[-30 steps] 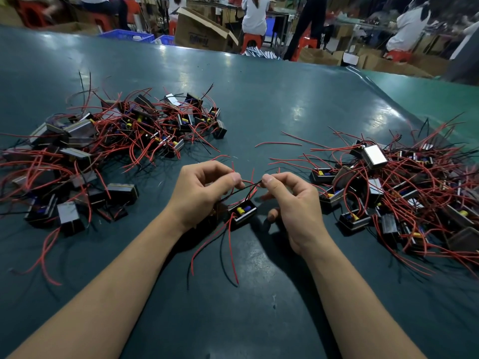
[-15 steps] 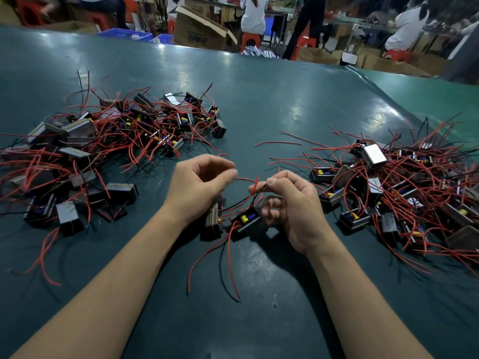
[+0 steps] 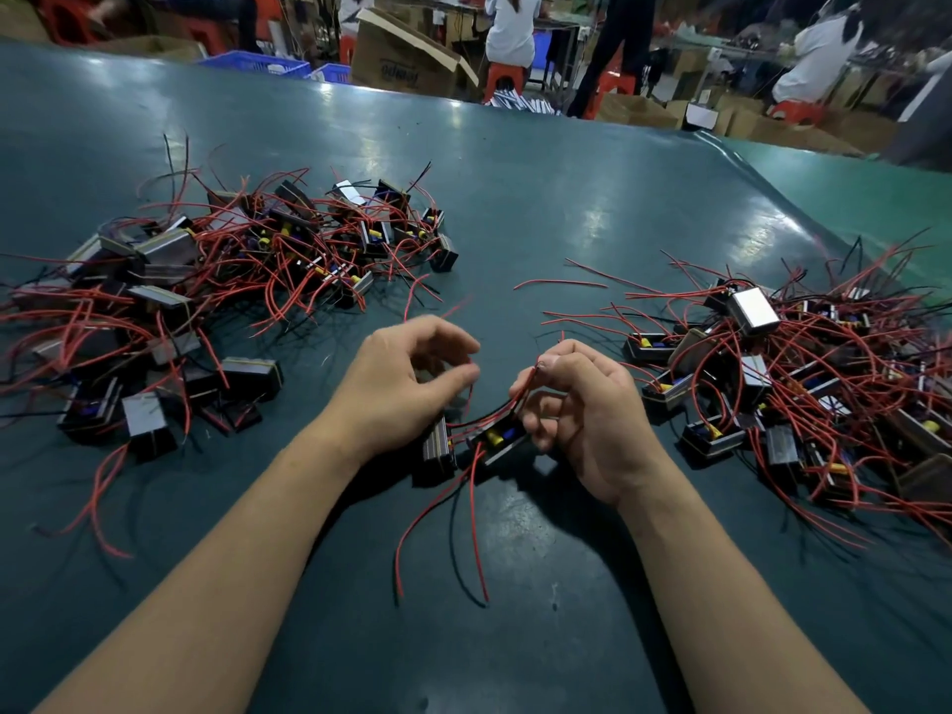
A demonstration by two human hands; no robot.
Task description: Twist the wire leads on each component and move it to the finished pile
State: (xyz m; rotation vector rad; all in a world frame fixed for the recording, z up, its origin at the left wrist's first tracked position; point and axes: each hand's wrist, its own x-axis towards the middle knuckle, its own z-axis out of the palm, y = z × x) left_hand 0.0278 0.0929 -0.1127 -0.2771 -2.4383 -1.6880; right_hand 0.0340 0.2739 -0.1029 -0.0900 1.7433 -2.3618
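A small black component (image 3: 497, 439) with yellow and blue parts lies on the dark green table (image 3: 541, 208) between my hands. My right hand (image 3: 582, 404) pinches its red and black leads (image 3: 507, 401) between thumb and forefinger, just above it. My left hand (image 3: 402, 383) hovers to the left with thumb and fingers curled apart, blurred, gripping nothing that I can see. A second component (image 3: 438, 449) with a metal side sits under my left wrist. Loose red and black leads (image 3: 471, 533) trail toward me.
A pile of components with tangled red leads (image 3: 206, 301) covers the left of the table, and another pile (image 3: 803, 383) the right. One loose red wire (image 3: 559, 283) lies between them. Beyond the far edge are cardboard boxes (image 3: 402, 59), red stools and seated people.
My left hand has let go of the leads and its fingers have spread. My right hand keeps its pinch and has drawn the leads up slightly. The component has settled onto the table.
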